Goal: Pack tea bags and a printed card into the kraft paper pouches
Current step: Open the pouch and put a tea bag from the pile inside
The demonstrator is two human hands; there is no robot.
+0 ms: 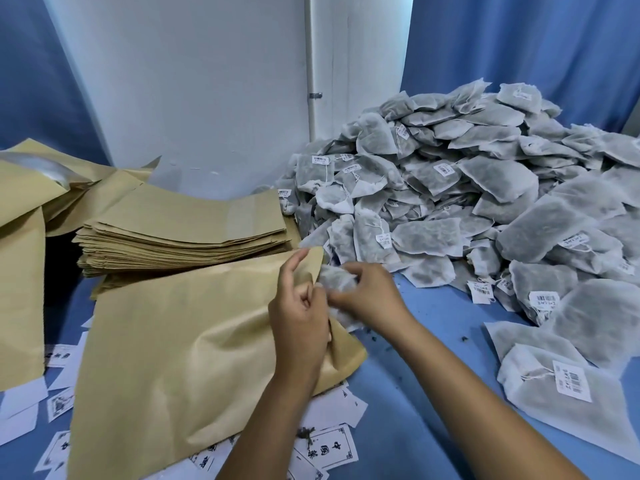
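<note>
Hands meet at the kraft pouch [180, 341] mouth: left hand [298, 317] pinches its rim, right hand [367, 292] grips a gauzy tea bag [337, 277].

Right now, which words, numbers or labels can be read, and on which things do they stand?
"中國茶": white printed card with black border, bottom centre.
Small white barcode tags on the grey tea bags: too small to read.
Other white cards under the kraft paper pouch: blurred or hidden.

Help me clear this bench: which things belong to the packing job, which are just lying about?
In the job:
flat kraft paper pouch
grey filter-paper tea bags
white printed cards
stack of empty kraft pouches

Lying about:
dark tea crumbs
</note>
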